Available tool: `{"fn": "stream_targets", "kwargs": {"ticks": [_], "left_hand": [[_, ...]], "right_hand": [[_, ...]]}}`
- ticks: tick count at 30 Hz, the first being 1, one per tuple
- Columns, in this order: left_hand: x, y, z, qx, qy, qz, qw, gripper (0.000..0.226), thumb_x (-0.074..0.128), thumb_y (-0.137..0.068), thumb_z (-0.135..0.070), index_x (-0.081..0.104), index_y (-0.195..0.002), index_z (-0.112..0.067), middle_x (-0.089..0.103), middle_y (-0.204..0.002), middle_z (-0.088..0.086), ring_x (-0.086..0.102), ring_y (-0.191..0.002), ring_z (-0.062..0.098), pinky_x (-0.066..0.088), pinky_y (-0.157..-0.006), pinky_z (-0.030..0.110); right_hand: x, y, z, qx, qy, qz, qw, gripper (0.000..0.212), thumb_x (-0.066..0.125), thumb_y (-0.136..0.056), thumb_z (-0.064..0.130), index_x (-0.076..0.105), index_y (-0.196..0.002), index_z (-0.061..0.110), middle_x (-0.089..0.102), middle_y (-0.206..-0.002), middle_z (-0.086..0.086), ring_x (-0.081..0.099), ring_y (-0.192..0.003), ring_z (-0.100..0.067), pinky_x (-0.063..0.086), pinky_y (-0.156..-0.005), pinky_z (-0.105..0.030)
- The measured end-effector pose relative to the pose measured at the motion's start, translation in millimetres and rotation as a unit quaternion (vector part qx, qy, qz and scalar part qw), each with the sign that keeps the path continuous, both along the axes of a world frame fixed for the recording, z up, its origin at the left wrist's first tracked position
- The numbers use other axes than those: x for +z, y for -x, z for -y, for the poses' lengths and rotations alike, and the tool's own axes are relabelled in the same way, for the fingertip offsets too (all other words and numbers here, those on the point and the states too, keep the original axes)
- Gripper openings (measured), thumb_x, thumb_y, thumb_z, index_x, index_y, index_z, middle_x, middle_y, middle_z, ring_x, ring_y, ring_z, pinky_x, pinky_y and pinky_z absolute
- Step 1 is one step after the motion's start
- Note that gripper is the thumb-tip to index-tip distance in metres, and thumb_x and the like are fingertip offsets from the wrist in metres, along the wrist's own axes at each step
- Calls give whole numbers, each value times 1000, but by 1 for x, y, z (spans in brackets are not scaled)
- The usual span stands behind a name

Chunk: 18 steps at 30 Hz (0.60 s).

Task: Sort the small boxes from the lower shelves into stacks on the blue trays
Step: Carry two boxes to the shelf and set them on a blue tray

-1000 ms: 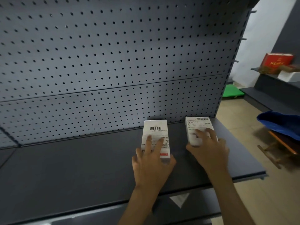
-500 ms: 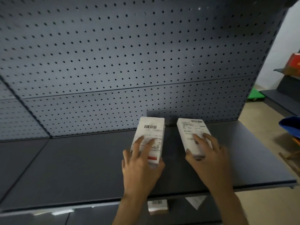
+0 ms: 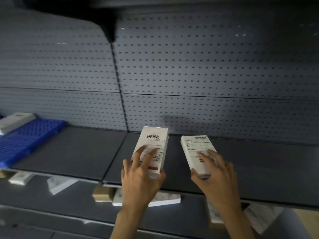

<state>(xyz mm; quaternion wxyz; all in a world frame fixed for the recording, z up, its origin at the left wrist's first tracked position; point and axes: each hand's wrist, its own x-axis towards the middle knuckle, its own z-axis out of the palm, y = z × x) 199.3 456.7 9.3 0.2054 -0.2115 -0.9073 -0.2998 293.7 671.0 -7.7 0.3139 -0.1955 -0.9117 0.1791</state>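
Note:
My left hand point(image 3: 140, 176) grips a white box with a barcode and a red patch point(image 3: 153, 142), thumb at its right edge and fingers on top. My right hand point(image 3: 214, 175) grips a second white labelled box point(image 3: 193, 147) by its near end. Both boxes are held just above the dark grey shelf point(image 3: 77, 152). At the far left a blue tray point(image 3: 25, 137) lies on that shelf with a white box point(image 3: 13, 120) on it.
A grey pegboard wall point(image 3: 189, 75) backs the shelf. On the lower shelf point(image 3: 69, 204) lie several small boxes, among them a white one point(image 3: 20, 177), a brown one point(image 3: 101, 194) and a white one point(image 3: 165, 198) under my left wrist.
The view has swung left, bringing the blue tray into sight. Both hands have carried their boxes leftward and lifted them off the shelf.

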Motion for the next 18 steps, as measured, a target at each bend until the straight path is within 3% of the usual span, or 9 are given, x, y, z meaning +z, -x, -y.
{"fn": "stream_targets", "kwargs": {"ticks": [5,12,18], "left_hand": [[-2,24,111,9,-8,-12,1000,64,71,-79,-52,52,-139,-44,41,-152,-17,45,-105,23,56,-77,46],[1,40,248,78,-8,-17,997,65,69,-81,-57,49,-142,-47,40,-153,-16,48,-111,27,56,-83,50],[-4,51,336,161,-3,-3,987,70,74,-78,-57,50,-142,-45,40,-156,-10,46,-112,27,55,-83,49]], "right_hand": [[1,29,95,43,-12,8,999,69,77,-75,56,58,-139,37,42,-151,15,46,-117,-29,51,-94,-53],[11,77,217,115,-8,-11,993,61,63,-74,61,60,-132,41,44,-148,19,47,-110,-26,52,-88,-51],[14,125,300,202,-11,-9,979,58,61,-75,61,61,-129,41,44,-146,20,45,-116,-25,52,-87,-48]]}}
